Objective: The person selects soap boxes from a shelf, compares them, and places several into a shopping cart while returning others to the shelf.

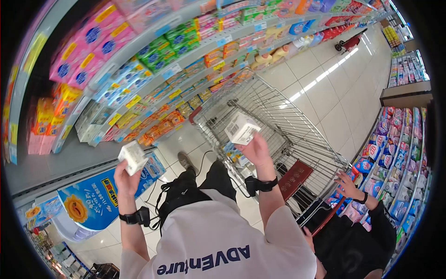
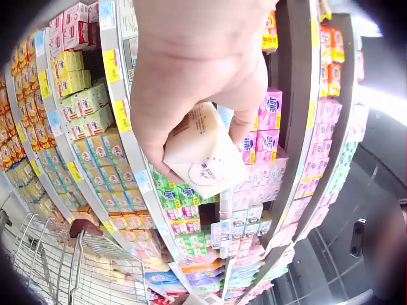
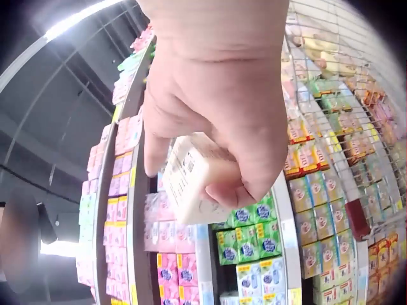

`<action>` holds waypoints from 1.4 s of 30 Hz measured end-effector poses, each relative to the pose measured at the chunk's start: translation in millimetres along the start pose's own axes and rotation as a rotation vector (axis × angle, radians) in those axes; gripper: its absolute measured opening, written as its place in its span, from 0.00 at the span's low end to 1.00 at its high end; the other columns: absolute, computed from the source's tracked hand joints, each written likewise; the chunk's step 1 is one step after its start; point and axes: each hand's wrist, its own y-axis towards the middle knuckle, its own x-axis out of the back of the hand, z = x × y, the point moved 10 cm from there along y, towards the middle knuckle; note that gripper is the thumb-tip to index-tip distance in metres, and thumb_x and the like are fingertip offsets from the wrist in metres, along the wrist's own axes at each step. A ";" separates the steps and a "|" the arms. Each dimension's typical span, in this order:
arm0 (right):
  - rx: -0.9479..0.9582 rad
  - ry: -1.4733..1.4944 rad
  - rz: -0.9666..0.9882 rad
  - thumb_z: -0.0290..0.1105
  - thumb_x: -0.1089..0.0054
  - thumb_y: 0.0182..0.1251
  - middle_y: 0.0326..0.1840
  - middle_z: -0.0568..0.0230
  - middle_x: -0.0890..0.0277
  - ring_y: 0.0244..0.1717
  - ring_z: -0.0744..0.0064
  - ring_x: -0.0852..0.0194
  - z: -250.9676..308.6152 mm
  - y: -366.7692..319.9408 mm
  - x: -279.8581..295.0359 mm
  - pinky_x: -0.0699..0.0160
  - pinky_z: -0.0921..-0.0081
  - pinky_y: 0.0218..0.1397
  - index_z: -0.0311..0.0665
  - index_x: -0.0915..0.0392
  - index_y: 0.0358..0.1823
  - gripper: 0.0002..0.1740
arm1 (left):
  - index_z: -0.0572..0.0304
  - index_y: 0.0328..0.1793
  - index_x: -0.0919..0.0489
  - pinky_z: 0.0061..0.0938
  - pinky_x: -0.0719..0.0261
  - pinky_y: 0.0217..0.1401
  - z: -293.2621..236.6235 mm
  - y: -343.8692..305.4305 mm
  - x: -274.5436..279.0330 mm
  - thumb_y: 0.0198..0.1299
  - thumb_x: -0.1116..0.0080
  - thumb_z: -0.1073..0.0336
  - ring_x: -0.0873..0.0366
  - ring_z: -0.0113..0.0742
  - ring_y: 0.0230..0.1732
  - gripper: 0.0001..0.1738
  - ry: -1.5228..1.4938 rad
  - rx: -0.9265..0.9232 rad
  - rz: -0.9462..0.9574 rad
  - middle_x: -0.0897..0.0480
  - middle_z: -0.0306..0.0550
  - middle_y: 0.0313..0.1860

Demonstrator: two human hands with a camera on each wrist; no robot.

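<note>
My left hand [image 1: 127, 180] grips a small white box [image 1: 133, 157] beside the shelf. In the left wrist view, thumb and fingers of the left hand [image 2: 197, 76] pinch the box [image 2: 206, 155] at its sides, its printed faces showing. My right hand [image 1: 256, 151] holds another white box [image 1: 242, 128] above the cart's front area. The right wrist view shows the right hand [image 3: 219, 108] with fingers curled round that box [image 3: 196, 181], small print on one face. The two boxes are apart.
A metal shopping cart [image 1: 297, 135] stands to the right, with some packs inside. Another person's hand [image 1: 349, 187] is at its handle end. Shelves of colourful soap packs [image 1: 93, 44] run along the left. Bagged goods [image 1: 378, 158] fill the right-hand display. A blue sign [image 1: 93, 200] sits lower left.
</note>
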 end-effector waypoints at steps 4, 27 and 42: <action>-0.012 -0.358 -0.064 0.20 0.36 0.61 0.57 0.62 0.24 0.49 0.70 0.22 -37.2 -10.3 -41.2 0.25 0.74 0.38 0.39 0.36 0.69 0.34 | 0.66 0.76 0.37 0.40 0.32 0.74 -23.8 0.9 -2.0 0.57 0.34 0.66 0.29 0.45 0.70 0.40 0.117 -0.074 0.124 0.27 0.53 0.69; -0.405 -0.673 0.401 0.09 0.28 0.37 0.69 0.62 0.36 0.68 0.63 0.32 -286.6 49.1 -233.1 0.25 0.67 0.67 0.45 0.44 0.76 0.60 | 0.62 0.72 0.35 0.37 0.21 0.62 -96.9 -25.6 100.9 0.66 0.40 0.66 0.23 0.40 0.63 0.30 -0.017 -0.137 -0.030 0.23 0.49 0.62; -0.279 -1.233 0.457 0.26 0.25 0.54 0.60 0.52 0.25 0.62 0.66 0.26 -342.3 121.8 -286.3 0.28 0.70 0.65 0.30 0.38 0.70 0.43 | 0.65 0.69 0.30 0.30 0.28 0.68 -174.2 9.4 174.7 0.60 0.33 0.73 0.24 0.33 0.64 0.30 0.147 -0.462 -0.231 0.21 0.47 0.61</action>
